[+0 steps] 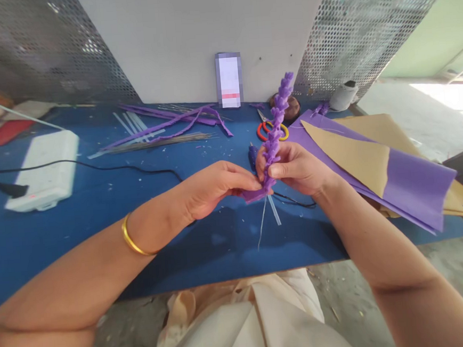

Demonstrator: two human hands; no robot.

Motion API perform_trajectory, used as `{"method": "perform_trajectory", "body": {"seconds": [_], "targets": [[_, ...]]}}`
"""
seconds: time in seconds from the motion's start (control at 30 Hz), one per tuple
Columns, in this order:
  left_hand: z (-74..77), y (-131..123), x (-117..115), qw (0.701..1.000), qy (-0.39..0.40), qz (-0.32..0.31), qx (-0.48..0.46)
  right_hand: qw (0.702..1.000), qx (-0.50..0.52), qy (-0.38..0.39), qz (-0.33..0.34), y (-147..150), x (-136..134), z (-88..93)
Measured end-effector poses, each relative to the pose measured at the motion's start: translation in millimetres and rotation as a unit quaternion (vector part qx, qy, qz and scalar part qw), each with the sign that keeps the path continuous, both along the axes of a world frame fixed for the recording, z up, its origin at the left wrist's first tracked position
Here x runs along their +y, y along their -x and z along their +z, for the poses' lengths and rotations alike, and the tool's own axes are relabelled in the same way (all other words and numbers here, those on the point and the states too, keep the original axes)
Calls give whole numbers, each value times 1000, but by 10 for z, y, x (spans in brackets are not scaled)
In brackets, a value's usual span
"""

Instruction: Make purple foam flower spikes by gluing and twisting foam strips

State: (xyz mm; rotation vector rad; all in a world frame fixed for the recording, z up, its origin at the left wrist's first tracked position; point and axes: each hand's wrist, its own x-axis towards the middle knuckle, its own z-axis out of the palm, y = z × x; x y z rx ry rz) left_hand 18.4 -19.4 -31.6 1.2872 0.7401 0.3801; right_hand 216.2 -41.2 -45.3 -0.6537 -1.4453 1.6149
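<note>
Between my hands stands a purple paper flower spike [278,119], upright and leaning slightly right, with ruffled petals wound around it. My right hand [298,169] is closed around its lower part, thumb and fingers pinching. At its base, my left hand [226,182] pinches the purple paper strip [254,196] between thumb and fingers. A thin wire stem [262,227] hangs below the paper. Close to it shows a translucent glue stick [274,211]. Behind my right fingers is a dark blue tool [253,154], mostly hidden, perhaps a glue gun.
Scissors [265,130] with red and yellow handles lie behind the flower. Purple and tan paper sheets [416,180] cover the right side. Purple strips [163,126], wires [173,140] and glue sticks [129,122] lie back left. A black cord [106,166] runs from a white power box [46,166]. A phone [229,80] stands behind.
</note>
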Motion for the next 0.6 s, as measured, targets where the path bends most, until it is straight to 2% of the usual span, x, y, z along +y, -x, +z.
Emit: {"method": "perform_trajectory", "body": {"seconds": [0.2,0.43,0.6], "targets": [[-27,-7,-35,998,-57,-2,26,1000,-22,-4,-6,4,-9,-9],[-51,-20,-64,998,-51,-5,25,999,-41,7,14,34,-26,-2],[-63,-31,-67,998,-51,18,35,997,-71,-11,-40,62,-60,45]]}}
